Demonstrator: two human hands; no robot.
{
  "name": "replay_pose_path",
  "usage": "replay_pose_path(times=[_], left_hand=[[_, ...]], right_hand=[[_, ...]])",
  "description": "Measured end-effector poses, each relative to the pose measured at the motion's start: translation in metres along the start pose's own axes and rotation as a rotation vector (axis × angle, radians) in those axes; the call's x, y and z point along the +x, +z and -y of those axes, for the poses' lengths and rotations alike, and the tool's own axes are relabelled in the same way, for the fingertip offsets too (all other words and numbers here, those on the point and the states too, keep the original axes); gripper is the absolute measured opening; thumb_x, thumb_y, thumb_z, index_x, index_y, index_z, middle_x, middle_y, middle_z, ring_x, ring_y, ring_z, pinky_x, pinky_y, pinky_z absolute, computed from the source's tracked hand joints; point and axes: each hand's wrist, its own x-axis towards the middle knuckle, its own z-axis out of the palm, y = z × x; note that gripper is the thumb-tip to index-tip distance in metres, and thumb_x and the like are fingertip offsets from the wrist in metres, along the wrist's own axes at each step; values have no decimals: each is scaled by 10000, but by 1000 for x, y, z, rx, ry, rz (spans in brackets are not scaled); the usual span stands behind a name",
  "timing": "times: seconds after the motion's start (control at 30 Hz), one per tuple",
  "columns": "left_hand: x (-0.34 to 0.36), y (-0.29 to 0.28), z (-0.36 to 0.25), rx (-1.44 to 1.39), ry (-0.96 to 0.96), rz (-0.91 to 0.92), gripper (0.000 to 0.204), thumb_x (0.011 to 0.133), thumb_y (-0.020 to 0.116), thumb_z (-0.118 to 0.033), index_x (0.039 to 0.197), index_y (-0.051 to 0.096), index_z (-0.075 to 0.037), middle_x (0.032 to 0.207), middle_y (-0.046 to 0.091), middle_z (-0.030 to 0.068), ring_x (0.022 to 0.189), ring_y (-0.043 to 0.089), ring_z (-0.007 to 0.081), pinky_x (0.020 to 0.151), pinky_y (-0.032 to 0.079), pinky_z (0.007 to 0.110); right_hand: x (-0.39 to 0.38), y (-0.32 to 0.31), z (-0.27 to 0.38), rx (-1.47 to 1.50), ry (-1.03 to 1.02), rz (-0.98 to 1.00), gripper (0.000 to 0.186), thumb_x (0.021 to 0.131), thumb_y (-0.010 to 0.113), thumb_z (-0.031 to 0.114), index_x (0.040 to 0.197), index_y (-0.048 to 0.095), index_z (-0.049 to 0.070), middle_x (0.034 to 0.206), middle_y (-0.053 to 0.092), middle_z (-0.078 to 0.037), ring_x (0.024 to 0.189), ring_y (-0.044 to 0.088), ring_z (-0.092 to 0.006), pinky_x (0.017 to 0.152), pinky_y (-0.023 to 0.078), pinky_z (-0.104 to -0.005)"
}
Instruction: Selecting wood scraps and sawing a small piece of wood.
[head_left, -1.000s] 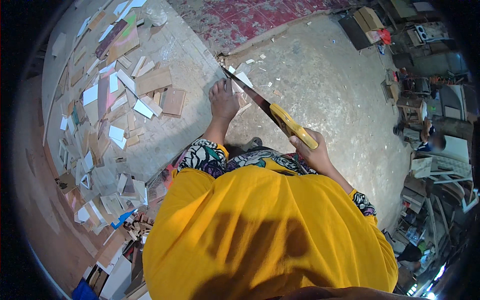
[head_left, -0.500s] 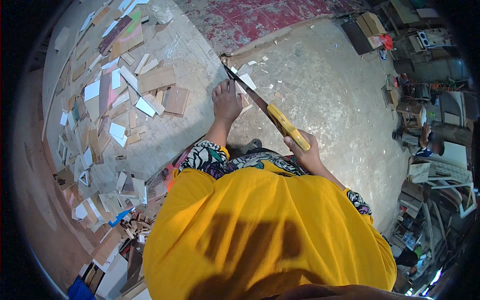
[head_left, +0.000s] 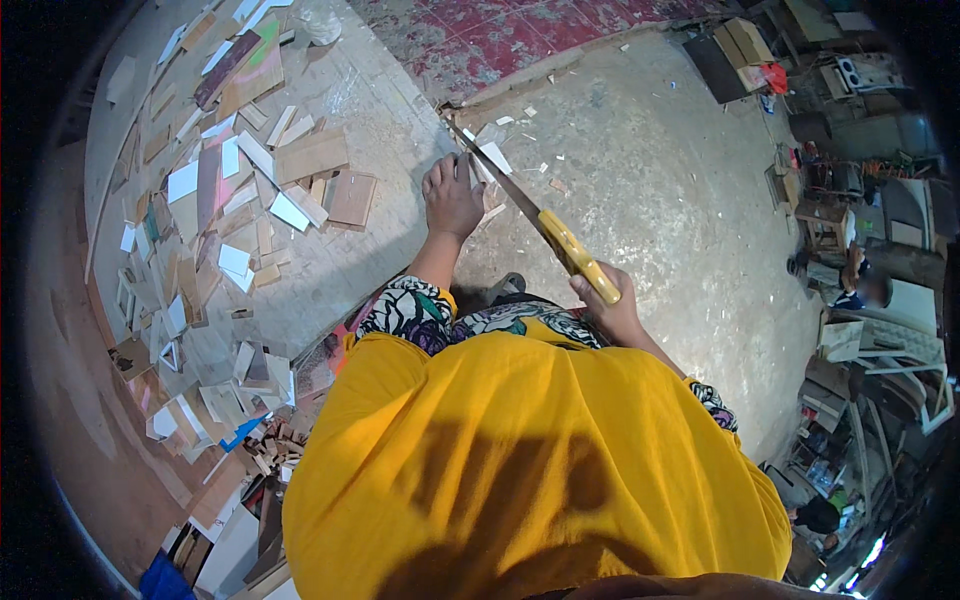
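In the head view the saw, its blade reaching the worktop's corner, shows its handle more edge-on than half a second ago, the right hand's fingers curled around it, the left hand's bent beside the blade (undersides hidden, so I cannot tell whether they pinch anything), with wood scraps and concrete floor around.

Wood pieces lie scattered on the desk at left. The saw slants from the desk's right edge out over the floor; a box stands farther ahead, right.
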Motion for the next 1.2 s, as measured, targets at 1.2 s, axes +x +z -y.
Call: replay_pose_path(times=[1.2], left_hand=[[-4, 10, 6, 78, 9, 4, 569, 729, 643, -298, 1206, 465, -43, 1206, 444, 117, 1145, 389, 291, 978, 279, 437]], right_hand=[[31, -9, 98, -157, 140, 81, 300, 825, 644, 268, 808, 598, -27, 612, 527, -30, 524, 476, -113, 489, 400, -265]])
